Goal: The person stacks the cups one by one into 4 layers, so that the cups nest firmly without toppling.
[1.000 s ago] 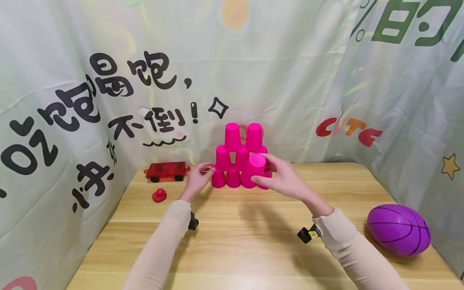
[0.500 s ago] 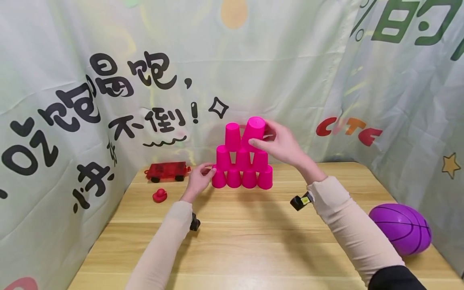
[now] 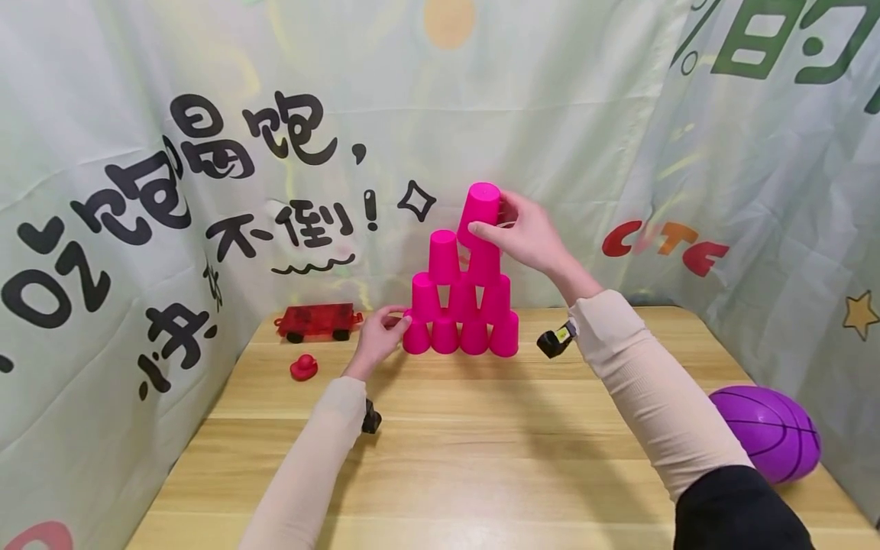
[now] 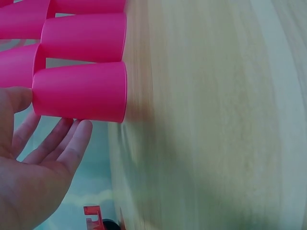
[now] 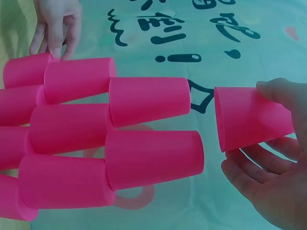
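Upside-down pink cups stand in a pyramid (image 3: 462,299): several in the bottom row, three above, then two. My right hand (image 3: 529,233) holds another pink cup (image 3: 480,210) mouth down, thumb in front and fingers behind. In the right wrist view a gap separates this held cup (image 5: 252,115) from the upper cups (image 5: 153,158). My left hand (image 3: 378,340) rests beside the bottom row's left end cup (image 4: 79,91). Its thumb lies at that cup's top edge, and its loosely extended fingers (image 4: 72,143) are along the side.
On the wooden table (image 3: 454,458), a red toy wagon (image 3: 318,321) and a small red rubber duck (image 3: 304,367) sit left of the pyramid. A purple ball (image 3: 773,435) lies at the right edge, partly behind my right sleeve. A printed cloth (image 3: 550,153) hangs close behind the cups.
My right hand has raised its cup from in front of the lower rows to above the two upper cups. The left hand stays beside the bottom left cup.
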Demonstrator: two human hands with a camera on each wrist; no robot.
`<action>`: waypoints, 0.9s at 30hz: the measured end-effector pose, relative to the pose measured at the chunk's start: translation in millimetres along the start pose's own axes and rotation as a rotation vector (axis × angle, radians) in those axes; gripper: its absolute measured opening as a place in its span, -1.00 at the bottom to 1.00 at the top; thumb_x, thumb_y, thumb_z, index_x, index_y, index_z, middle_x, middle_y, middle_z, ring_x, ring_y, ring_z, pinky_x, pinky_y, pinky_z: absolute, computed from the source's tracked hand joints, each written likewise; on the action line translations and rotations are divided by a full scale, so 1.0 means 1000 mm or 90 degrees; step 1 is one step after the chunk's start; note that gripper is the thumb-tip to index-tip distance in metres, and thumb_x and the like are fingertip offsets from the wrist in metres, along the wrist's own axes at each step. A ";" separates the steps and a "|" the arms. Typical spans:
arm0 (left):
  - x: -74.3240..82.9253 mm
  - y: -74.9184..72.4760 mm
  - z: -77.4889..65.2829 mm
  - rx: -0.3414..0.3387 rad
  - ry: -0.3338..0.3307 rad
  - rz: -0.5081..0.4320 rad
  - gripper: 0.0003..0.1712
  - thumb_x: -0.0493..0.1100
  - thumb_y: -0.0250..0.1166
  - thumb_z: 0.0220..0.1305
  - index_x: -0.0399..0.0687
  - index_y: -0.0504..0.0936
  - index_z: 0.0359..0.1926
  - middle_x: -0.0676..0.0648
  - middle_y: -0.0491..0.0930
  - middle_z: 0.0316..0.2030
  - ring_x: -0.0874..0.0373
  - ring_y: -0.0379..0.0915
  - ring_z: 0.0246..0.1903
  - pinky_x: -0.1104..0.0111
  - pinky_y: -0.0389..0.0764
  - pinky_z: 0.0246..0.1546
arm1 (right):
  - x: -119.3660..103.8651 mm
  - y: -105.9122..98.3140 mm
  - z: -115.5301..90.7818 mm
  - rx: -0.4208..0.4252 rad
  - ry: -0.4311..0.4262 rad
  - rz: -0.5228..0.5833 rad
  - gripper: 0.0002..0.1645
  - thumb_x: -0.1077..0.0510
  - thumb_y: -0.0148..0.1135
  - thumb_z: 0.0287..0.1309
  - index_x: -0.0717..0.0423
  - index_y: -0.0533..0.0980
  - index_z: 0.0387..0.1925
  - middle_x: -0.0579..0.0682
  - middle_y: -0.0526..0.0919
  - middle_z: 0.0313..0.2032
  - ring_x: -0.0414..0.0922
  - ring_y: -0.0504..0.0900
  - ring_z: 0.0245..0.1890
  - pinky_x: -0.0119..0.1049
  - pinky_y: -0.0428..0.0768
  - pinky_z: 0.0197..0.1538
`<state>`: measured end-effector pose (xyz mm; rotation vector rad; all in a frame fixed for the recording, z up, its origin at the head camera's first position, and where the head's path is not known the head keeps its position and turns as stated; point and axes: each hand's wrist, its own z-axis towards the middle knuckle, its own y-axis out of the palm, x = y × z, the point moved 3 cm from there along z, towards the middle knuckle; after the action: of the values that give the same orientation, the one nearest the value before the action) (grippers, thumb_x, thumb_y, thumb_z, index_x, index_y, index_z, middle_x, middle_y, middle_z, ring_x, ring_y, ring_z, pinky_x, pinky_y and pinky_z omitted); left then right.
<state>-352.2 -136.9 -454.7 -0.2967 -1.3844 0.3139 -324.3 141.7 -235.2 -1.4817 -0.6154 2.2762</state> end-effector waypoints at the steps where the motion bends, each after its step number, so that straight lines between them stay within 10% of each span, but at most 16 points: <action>1: 0.000 0.000 0.000 0.000 0.001 -0.001 -0.62 -0.09 0.36 0.45 -0.13 0.69 0.19 -0.32 0.78 -0.03 -0.12 0.74 -0.07 0.41 0.66 -0.29 | 0.000 0.000 0.002 -0.001 0.002 -0.002 -0.34 -0.11 0.44 0.27 -0.03 0.50 0.34 0.04 0.69 0.08 0.03 0.66 0.04 -0.06 0.65 0.09; 13: 0.001 0.001 0.000 -0.003 0.004 -0.009 -0.62 -0.11 0.36 0.46 -0.16 0.67 0.20 -0.33 0.75 0.03 -0.18 0.72 0.03 0.07 0.76 0.04 | -0.001 0.008 0.025 -0.016 0.013 -0.033 -0.38 -0.10 0.44 0.25 0.02 0.54 0.27 0.06 0.71 0.04 0.02 0.68 0.00 -0.05 0.69 0.04; 27: 0.001 0.001 -0.001 0.003 0.001 -0.002 -0.63 -0.10 0.36 0.45 -0.13 0.68 0.19 -0.32 0.76 -0.01 -0.14 0.72 -0.03 0.25 0.73 -0.12 | 0.003 0.020 0.035 -0.035 0.018 -0.029 -0.41 -0.06 0.41 0.29 0.09 0.53 0.25 0.11 0.70 0.06 0.07 0.67 0.04 -0.07 0.68 0.04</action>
<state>-350.8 -135.7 -454.1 -0.2908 -1.3827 0.3154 -359.0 120.4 -235.5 -1.5069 -0.7016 2.2180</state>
